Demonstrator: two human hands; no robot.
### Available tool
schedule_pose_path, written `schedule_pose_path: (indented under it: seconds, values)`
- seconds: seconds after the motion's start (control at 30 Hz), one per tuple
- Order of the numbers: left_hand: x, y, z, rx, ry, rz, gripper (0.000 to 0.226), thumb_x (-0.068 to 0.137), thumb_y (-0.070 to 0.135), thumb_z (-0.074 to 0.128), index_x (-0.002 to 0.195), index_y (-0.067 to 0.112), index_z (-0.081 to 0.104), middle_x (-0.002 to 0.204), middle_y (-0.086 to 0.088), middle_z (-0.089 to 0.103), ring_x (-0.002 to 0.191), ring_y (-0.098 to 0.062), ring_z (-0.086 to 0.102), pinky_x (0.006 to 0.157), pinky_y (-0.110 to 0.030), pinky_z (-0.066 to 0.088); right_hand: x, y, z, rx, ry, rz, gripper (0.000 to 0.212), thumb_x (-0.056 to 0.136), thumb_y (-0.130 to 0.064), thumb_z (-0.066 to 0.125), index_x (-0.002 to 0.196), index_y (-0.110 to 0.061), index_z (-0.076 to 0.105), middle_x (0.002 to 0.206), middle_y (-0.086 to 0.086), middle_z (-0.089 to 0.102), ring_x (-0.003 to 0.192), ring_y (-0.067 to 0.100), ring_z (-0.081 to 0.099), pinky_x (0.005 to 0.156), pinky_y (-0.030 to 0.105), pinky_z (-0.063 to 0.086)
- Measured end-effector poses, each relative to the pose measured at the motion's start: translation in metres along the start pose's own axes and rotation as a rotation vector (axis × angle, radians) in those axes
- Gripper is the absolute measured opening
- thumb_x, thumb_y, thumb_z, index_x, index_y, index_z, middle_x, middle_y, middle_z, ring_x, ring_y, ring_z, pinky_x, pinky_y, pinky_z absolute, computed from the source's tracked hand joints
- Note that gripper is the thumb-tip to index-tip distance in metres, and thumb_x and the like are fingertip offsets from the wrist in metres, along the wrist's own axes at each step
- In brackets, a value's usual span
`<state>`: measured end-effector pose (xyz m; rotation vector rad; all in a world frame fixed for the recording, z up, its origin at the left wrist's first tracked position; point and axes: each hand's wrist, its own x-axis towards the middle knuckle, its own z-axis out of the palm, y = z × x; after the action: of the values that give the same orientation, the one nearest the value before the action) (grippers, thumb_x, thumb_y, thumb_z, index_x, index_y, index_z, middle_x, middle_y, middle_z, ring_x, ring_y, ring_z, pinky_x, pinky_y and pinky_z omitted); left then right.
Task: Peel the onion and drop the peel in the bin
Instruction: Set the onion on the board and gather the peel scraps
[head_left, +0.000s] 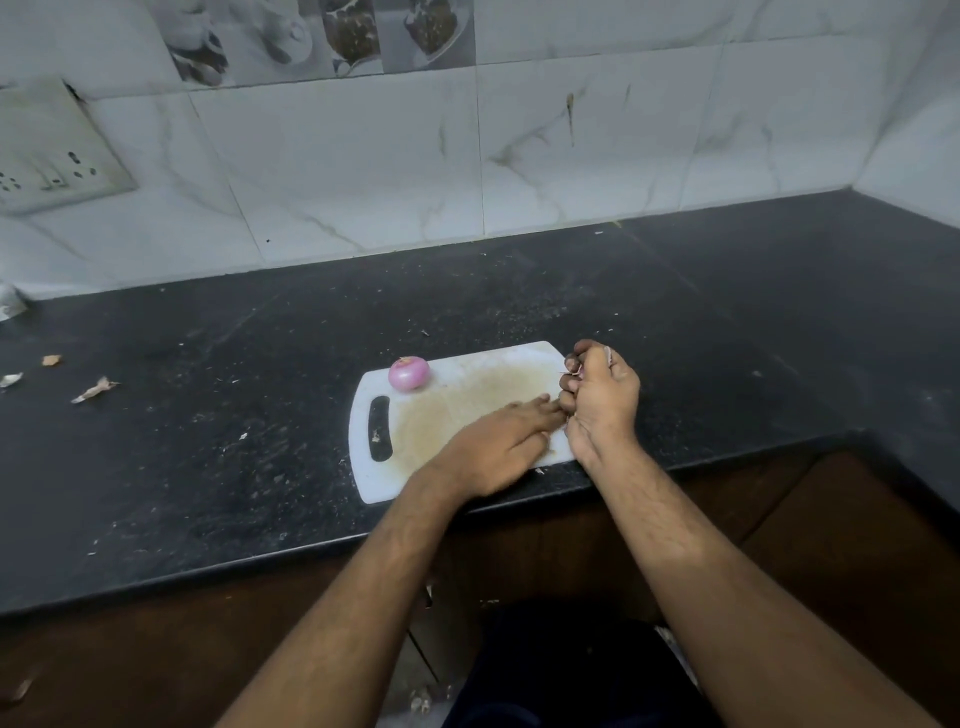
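A peeled pink onion (409, 373) sits at the far left corner of the white cutting board (415, 470). My left hand (498, 447) lies flat on the board with straight fingers, their tips at the right edge beside my right hand. At that right edge, my right hand (600, 397) is cupped, its fingers curled round thin bits of onion peel (575, 370) that poke out between them. No bin is in view.
The board lies on a black stone counter (727, 322) near its front edge. Scraps of peel (96, 389) lie on the counter at the far left. A tiled wall runs behind, with a socket plate (52, 150) at the left.
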<state>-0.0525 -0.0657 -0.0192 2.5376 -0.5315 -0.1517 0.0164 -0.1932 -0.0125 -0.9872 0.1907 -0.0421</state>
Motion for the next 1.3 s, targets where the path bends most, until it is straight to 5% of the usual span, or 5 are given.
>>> schedule_pose_path:
  seconds: [0.47, 0.63, 0.9, 1.17, 1.3]
  values:
    - [-0.038, -0.017, 0.003, -0.029, 0.15, 0.074, 0.052, 0.103, 0.027, 0.049, 0.151, 0.008, 0.05, 0.161, -0.004, 0.045, 0.151, -0.014, 0.038, 0.125, -0.034, 0.031, -0.001, 0.004, 0.001, -0.1, -0.049, -0.03, 0.029, 0.098, -0.003, 0.043, 0.077, -0.015, 0.06, 0.065, -0.001, 0.051, 0.045, 0.006, 0.035, 0.039, 0.02, 0.019]
    - [-0.017, 0.003, 0.026, 0.091, 0.256, 0.032, 0.057, 0.097, 0.044, 0.064, 0.14, 0.007, 0.059, 0.142, -0.006, 0.057, 0.13, -0.023, 0.052, 0.108, -0.038, 0.045, -0.001, 0.003, 0.001, -0.1, -0.047, -0.026, 0.029, 0.097, -0.004, 0.044, 0.076, -0.016, 0.06, 0.066, 0.0, 0.051, 0.047, 0.007, 0.035, 0.039, 0.02, 0.019]
    - [-0.022, -0.004, 0.024, -0.06, 0.429, -0.02, 0.029, 0.088, 0.028, 0.081, 0.112, 0.012, 0.081, 0.127, -0.005, 0.072, 0.119, -0.018, 0.065, 0.103, -0.035, 0.052, -0.002, 0.004, -0.001, -0.125, -0.074, -0.032, 0.031, 0.099, -0.005, 0.046, 0.077, -0.016, 0.063, 0.066, 0.0, 0.053, 0.046, 0.006, 0.037, 0.038, 0.021, 0.021]
    - [-0.068, -0.005, 0.04, 0.207, 0.495, 0.045, 0.034, 0.093, 0.0, 0.066, 0.125, 0.005, 0.073, 0.13, -0.01, 0.072, 0.121, -0.026, 0.067, 0.104, -0.034, 0.054, -0.004, 0.006, 0.0, -0.228, -0.112, -0.062, 0.029, 0.097, -0.007, 0.049, 0.075, -0.018, 0.065, 0.065, -0.003, 0.054, 0.048, 0.008, 0.039, 0.04, 0.022, 0.023]
    - [-0.068, 0.0, 0.039, 0.336, 0.496, 0.066, 0.04, 0.076, -0.009, 0.078, 0.115, 0.002, 0.076, 0.116, -0.011, 0.075, 0.105, -0.028, 0.069, 0.081, -0.035, 0.063, -0.008, 0.006, 0.002, -0.31, -0.13, -0.099, 0.027, 0.095, -0.007, 0.05, 0.076, -0.017, 0.066, 0.067, 0.0, 0.054, 0.049, 0.008, 0.04, 0.039, 0.022, 0.026]
